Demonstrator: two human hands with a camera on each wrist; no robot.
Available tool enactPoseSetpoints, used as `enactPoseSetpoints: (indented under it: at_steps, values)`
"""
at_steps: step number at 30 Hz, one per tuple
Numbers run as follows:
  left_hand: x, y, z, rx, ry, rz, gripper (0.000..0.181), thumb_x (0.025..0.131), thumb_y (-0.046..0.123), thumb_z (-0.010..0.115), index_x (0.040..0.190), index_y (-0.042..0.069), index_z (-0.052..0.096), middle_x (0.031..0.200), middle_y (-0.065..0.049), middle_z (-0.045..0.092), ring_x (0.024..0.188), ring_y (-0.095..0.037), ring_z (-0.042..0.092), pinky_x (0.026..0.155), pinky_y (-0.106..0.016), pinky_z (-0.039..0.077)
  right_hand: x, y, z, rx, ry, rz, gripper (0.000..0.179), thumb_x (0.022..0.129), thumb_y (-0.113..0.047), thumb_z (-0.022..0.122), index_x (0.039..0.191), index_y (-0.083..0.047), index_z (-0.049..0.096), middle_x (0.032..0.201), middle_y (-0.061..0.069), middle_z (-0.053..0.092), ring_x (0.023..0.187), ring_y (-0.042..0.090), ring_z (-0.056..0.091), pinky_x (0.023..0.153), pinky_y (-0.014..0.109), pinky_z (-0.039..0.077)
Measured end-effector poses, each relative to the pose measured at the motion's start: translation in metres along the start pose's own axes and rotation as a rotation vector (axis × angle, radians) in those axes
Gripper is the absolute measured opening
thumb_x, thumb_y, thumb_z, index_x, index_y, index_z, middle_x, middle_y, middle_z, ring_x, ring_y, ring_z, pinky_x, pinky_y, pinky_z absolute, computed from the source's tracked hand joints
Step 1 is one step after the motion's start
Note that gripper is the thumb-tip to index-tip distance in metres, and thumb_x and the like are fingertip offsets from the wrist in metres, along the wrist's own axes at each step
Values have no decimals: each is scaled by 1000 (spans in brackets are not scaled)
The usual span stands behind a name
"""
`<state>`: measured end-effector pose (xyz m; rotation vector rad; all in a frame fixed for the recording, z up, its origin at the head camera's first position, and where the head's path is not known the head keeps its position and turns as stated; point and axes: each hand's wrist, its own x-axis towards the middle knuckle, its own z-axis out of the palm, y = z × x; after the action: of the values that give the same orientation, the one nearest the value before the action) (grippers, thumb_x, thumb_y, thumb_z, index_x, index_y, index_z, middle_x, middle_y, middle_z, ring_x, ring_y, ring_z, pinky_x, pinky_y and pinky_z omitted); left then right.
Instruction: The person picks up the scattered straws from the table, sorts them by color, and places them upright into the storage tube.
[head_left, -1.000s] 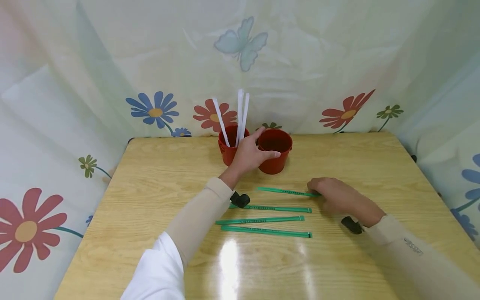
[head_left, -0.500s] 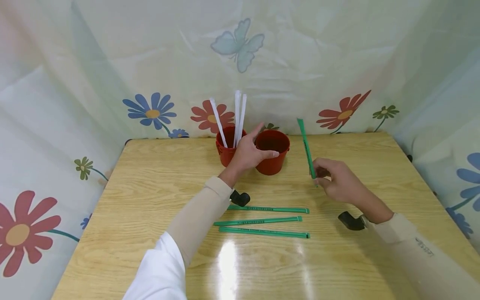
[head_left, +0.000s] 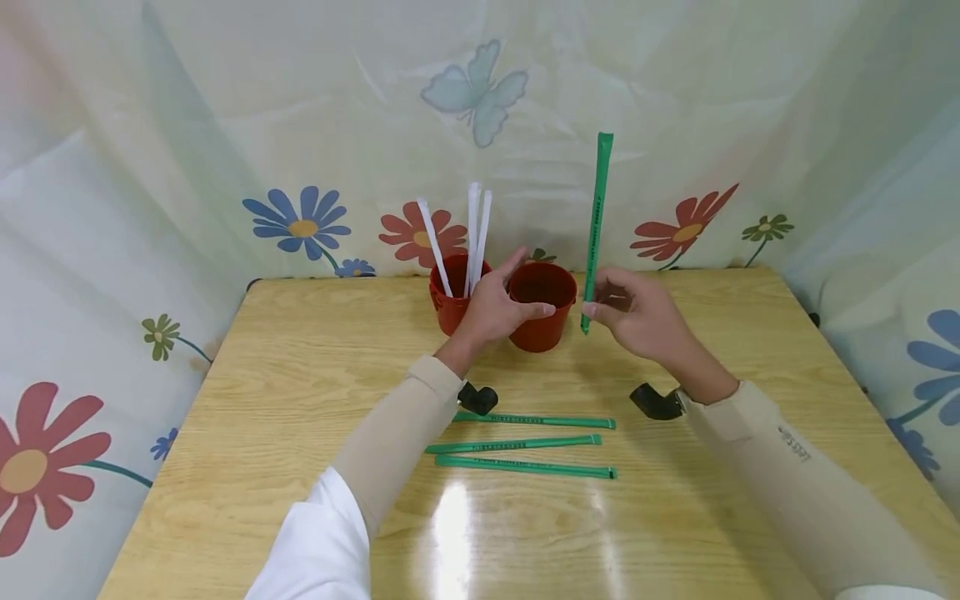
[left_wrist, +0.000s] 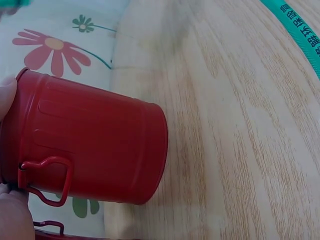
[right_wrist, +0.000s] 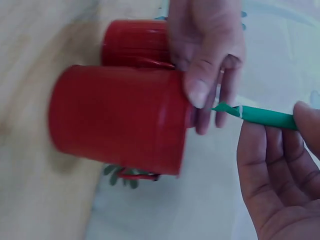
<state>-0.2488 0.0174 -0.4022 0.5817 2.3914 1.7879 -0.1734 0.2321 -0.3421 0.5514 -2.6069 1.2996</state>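
Observation:
In the head view my right hand [head_left: 647,315] pinches a green paper-wrapped straw [head_left: 597,218] near its lower end, holding it nearly upright just right of a red bucket [head_left: 537,332]. The right wrist view has the lower tip of this straw [right_wrist: 269,117] close to the bucket's rim. My left hand [head_left: 491,310] grips that bucket [left_wrist: 100,140] by the rim, thumb on the near side. A second red bucket [head_left: 447,313] stands to its left, partly behind the hand, with several white-wrapped straws [head_left: 435,248] leaning in it.
Below the buckets, three green-wrapped straws [head_left: 517,444] lie crosswise on the wooden table [head_left: 315,350]; the left end of the farthest is hidden by the left wrist camera [head_left: 477,398]. A flowered curtain [head_left: 570,100] hangs right behind the table's back edge.
My right hand has picked the farthest green straw off the table, turned it upright and brought it left beside the bucket. The left hand stays at the bucket.

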Motion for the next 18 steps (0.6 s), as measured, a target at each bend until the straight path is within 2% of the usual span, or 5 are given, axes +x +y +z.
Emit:
enactPoseSetpoints:
  at_steps: [4,7,10,14,18]
  values:
    - [-2,-3,-1,0,-10,4,91,87,20,86,163,20,36,161,-8,50,141,-25,52,115,-42,51,19,-5,4,42,55,-6,3,97,1,68,95,3,69,88,6,68,82,7,68,82,7,54]
    - [0,0,-2,4,-18,-1,91,87,21,86,163,18,37,162,-8,49,142,-24,51,116,-41,50,33,-9,4,28,83,-9,4,97,-1,70,93,1,70,85,3,70,79,6,70,80,8,54]
    - [1,1,-2,9,-13,-8,90,87,21,86,162,18,37,161,-7,50,142,-23,51,116,-40,50,47,-13,5,-2,104,-5,7,97,-3,70,92,1,71,84,8,72,79,5,71,77,10,55]
    - [0,0,-2,12,-1,-15,89,86,22,87,161,16,39,159,-6,52,142,-24,51,116,-41,50,60,-13,11,-13,106,74,7,97,-5,71,96,1,73,89,18,75,77,8,73,71,15,56]
    - [0,0,-2,28,-9,-17,88,86,22,87,160,16,41,158,-5,53,142,-24,52,116,-40,50,65,-5,18,-50,69,170,9,97,-7,70,98,0,76,91,19,77,79,19,74,68,19,56]
